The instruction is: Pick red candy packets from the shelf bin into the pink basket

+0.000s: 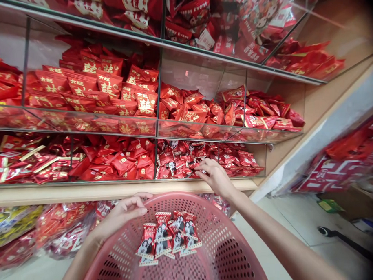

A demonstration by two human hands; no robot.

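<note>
A pink perforated plastic basket point(234, 248) fills the lower middle of the view. Several small red candy packets point(163, 233), printed with black-and-white figures, lie together inside it on the far side. My left hand point(125, 213) grips the basket's far left rim, thumb on the inner side. Over the front edge of the lowest shelf reaches my right hand point(214, 177), its bent fingers slightly apart beside a heap of small red packets point(181, 158). Nothing shows between those fingers, though the fingertips partly blend with the packets behind them.
Clear dividers and front panels point(119, 123) split the shelves into bins of red packets. A wooden ledge point(65, 193) runs below the lowest bins. Bagged goods point(64, 225) lie underneath at left. At right are a shelf side panel point(322, 108), red goods point(335, 169) and tiled floor point(290, 221).
</note>
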